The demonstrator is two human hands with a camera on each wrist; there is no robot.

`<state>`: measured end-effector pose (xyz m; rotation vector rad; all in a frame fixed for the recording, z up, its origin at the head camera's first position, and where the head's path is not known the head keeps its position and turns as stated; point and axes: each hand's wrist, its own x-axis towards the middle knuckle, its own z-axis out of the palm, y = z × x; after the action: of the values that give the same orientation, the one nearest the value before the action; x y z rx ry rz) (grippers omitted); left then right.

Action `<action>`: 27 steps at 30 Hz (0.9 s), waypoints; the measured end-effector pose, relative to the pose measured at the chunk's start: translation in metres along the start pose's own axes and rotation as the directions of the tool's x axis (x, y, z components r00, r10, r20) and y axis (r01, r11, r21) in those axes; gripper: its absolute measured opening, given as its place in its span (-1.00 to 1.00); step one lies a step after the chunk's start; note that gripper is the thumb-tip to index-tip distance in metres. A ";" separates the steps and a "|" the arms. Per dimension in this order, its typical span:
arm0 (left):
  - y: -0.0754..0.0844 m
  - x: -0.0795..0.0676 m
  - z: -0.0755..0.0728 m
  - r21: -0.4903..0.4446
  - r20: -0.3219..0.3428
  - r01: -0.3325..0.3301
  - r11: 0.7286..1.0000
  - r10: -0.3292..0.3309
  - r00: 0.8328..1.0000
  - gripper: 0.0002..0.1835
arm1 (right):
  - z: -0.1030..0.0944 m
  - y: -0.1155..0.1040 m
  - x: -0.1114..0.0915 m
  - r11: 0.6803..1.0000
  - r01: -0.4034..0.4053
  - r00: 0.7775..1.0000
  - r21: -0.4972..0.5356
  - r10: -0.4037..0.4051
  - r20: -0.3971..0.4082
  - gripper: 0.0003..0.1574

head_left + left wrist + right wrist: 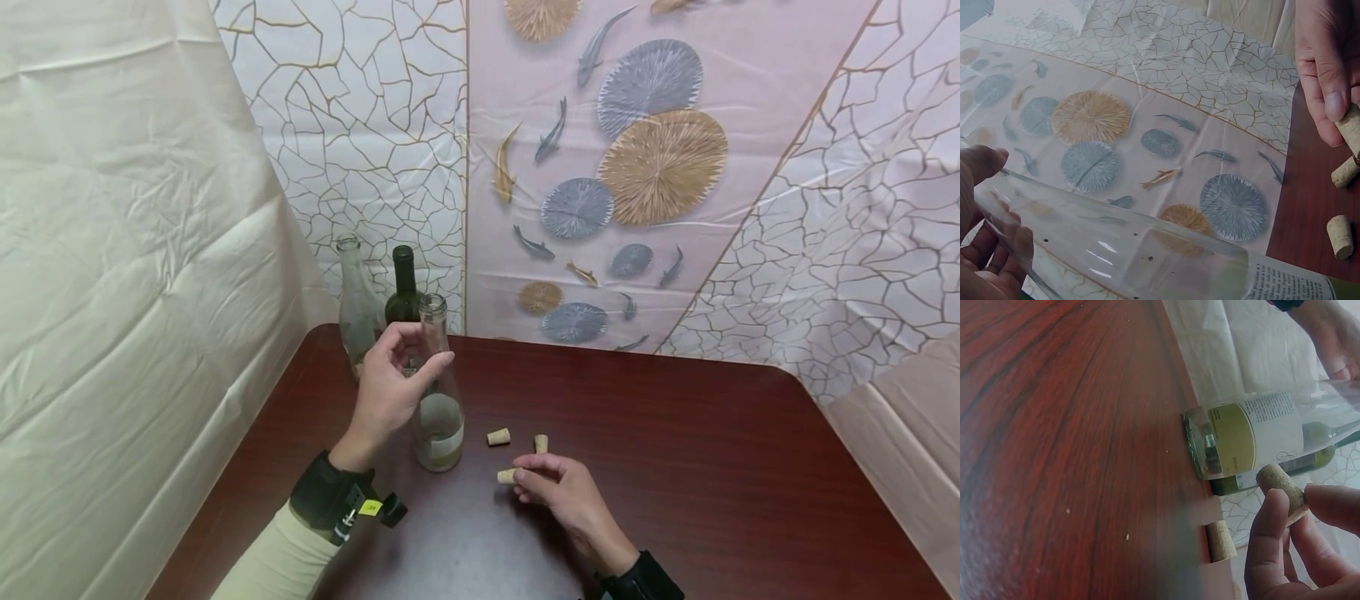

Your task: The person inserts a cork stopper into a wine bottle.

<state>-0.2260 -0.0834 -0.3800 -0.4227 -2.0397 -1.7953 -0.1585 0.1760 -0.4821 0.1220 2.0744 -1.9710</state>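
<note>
Green wine bottle (403, 287) half hidden, left hand (384, 385) gripping upright clear wine bottle (441, 412), loose cork (498, 437), held cork (506, 477) above tabletop (660, 425) pointing left, long axis crosswise, third cork (541, 443) partly hidden, right hand (566, 498) pinching held cork's covered end.

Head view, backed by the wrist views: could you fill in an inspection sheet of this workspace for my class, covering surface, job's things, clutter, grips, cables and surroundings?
Surface: dark reddish-brown table with a wood-grain look.
Job's things: front bottle, clear, labelled, upright; held cork; two loose corks on the table; back bottle, clear, and green bottle, both upright.
Clutter: a few pale specks on the table.
Grips: left grip holds the front bottle by its neck; right grip pinches the held cork.
Cables: nothing seen.
Surroundings: patterned cloth behind; cream cloth at left.
</note>
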 end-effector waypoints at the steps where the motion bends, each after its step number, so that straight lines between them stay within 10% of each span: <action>1: 0.000 -0.001 0.000 -0.002 -0.002 0.000 1.000 0.000 1.000 -0.57 | 0.000 -0.001 0.000 1.000 -0.002 1.000 -0.007 0.002 -0.003 -0.51; 8: -0.004 -0.007 0.003 -0.019 -0.017 -0.012 1.000 0.012 1.000 -0.58 | 0.001 -0.012 0.002 0.957 0.141 0.989 -0.255 -0.149 -0.015 -0.61; 17: -0.005 -0.009 0.003 0.004 -0.022 -0.022 1.000 0.022 1.000 -0.58 | 0.013 -0.060 0.008 0.733 0.391 0.897 -0.557 -0.439 0.053 -0.78; 27: -0.004 -0.008 0.002 0.083 0.007 -0.005 0.997 0.004 1.000 -0.60 | 0.021 -0.126 0.007 0.487 0.604 0.760 -0.631 -0.590 0.272 -0.75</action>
<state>-0.2213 -0.0822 -0.3875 -0.4097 -2.1081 -1.7014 -0.1934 0.1456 -0.3630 -0.9018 2.9561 -1.2402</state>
